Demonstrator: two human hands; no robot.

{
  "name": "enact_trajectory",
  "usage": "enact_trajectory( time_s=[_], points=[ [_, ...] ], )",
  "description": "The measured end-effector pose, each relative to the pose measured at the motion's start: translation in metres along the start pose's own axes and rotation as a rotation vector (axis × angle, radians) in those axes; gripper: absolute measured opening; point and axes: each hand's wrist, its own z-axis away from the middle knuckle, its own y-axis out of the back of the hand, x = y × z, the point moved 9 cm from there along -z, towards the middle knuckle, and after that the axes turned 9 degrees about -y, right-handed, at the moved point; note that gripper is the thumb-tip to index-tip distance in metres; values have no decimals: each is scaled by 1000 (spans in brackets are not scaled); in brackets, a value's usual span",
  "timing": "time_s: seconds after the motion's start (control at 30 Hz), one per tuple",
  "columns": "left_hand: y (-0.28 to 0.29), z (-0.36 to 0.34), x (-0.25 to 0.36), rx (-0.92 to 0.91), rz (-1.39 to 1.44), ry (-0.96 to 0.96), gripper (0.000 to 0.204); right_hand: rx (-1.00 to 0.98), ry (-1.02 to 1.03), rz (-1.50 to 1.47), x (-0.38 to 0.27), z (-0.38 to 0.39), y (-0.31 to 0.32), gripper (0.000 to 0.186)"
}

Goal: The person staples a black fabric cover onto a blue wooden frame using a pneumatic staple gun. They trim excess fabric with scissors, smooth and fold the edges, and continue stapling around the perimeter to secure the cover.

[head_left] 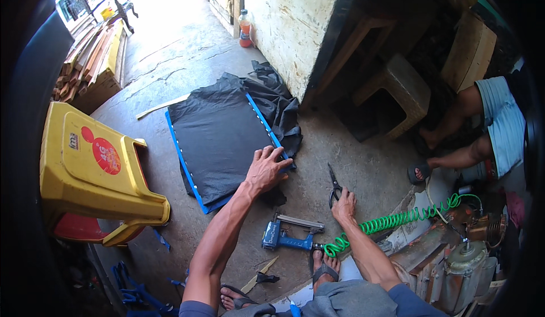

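Black cloth (212,141) lies stretched over a flat panel with blue edging (183,169) on the floor, with small light marks along both blue sides. My left hand (264,172) rests palm down near the panel's right lower corner, fingers apart over the cloth and blue edge. In my right hand (344,207), to the right of the panel, are black-handled scissors (334,185), blades pointing away from me. Below the hands a blue pneumatic stapler (290,240) lies on the floor. A coiled green air hose (392,221) joins it and passes by my right forearm.
Loose black cloth (279,104) bunches behind the panel. A yellow plastic stool (93,175) stands left, near stacked wood strips (96,55). An orange-filled bottle (244,30) stands by a pale cabinet (295,24). At right are a person's legs (462,109) and a compressor (466,260).
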Motion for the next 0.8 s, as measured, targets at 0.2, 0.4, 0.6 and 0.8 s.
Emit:
enact_trajectory(
  time_s=[0.2,0.4,0.6,0.8],
  points=[
    [7,15,-7,140,90,24,48,-178,25,-301,-36,8,17,57],
    [14,19,-8,246,173,122,70,0,320,-402,-143,61,86,65],
    [12,30,-5,305,111,225,75,-5,406,-201,-160,43,82,63],
    [11,38,-6,336,77,235,73,-24,425,-164,-175,37,73,61]
  ],
)
